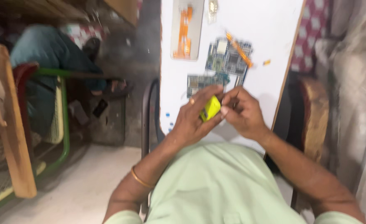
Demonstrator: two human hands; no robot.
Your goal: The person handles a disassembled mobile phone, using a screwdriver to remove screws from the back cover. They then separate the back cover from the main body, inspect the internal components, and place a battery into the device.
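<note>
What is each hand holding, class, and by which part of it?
The left hand grips a small yellow object around its lower end. The right hand meets its upper end with the fingertips; the picture is too blurred to tell whether it also holds something.

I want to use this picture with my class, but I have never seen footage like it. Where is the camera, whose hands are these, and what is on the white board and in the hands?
There is one picture, taken by a camera worn on a person's head, looking down past a pale green shirt at their own two bare hands. The left hand, with a ring and a bangle, holds a small yellow object. The right hand touches it from the other side; the blur hides what it is. Ahead lies a white board carrying green circuit boards, an orange strip and a pale panel with orange ribbon. At the left, another person in blue sits nearby.
</note>
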